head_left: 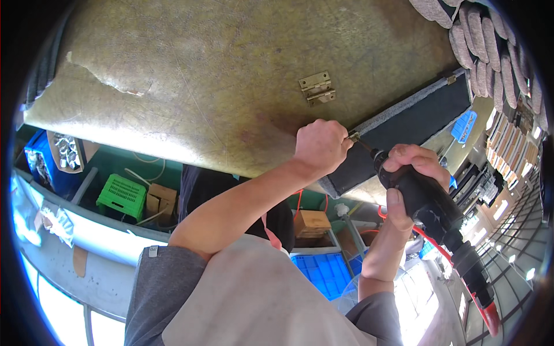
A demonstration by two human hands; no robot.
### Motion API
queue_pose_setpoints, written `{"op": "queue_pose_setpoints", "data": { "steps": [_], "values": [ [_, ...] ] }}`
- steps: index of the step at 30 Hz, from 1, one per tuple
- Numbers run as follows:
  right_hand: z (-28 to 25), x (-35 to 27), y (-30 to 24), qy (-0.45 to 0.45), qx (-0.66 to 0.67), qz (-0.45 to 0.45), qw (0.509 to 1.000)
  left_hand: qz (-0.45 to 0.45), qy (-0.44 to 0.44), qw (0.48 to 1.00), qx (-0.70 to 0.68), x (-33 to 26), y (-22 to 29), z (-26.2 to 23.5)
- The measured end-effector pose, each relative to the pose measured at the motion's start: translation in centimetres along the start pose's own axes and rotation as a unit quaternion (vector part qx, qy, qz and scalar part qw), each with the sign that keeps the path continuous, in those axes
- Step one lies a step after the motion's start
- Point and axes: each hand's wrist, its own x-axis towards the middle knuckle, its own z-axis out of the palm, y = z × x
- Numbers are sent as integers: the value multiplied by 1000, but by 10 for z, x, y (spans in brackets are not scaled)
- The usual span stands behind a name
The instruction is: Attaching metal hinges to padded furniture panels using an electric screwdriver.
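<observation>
Both forearms rise from the lower edge, bare below short grey sleeves. The left hand (321,145) is closed into a loose fist, knuckles up, its fingers (340,138) pinched together at the tip. The right hand (414,173) sits just beside it, slightly lower, fingers curled tight in a grip, thumb pressed along the side, wrist bent upward.

Grey short sleeves, beige apron, pink strap.
</observation>
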Motion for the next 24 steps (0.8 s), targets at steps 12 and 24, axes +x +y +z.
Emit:
{"op": "queue_pose_setpoints", "data": {
  "steps": [12,24],
  "values": [
    [-20,2,8,-22,19,-2,1000,12,5,1000,16,-1,4,-2],
    [-17,-75,-39,312,148,-63,936,84,-13,996,26,-11,-1,-4]
  ]
}}
